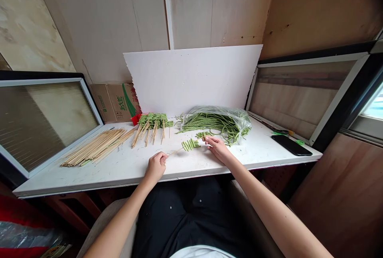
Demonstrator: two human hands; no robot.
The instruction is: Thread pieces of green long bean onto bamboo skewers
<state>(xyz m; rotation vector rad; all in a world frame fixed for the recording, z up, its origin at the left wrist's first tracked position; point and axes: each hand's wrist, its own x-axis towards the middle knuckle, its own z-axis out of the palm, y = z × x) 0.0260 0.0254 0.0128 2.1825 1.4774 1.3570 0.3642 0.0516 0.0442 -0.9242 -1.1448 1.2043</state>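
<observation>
From my remote seat I am seeing a greyish panelled wall (104,22) rising on the far side, a pale vertical strip (168,8) running down it. A white board (191,78) is leaning there, its side edges looking ragged. A mottled cream wall (36,22) is standing far left, a brown wall (317,14) far right. Dark-edged framed panes (50,118) are flanking the white surface (119,176) on both sides. Near right, I am viewing a reddish-brown wooden panel (338,186), with brightness showing through a window (374,106) above.
</observation>
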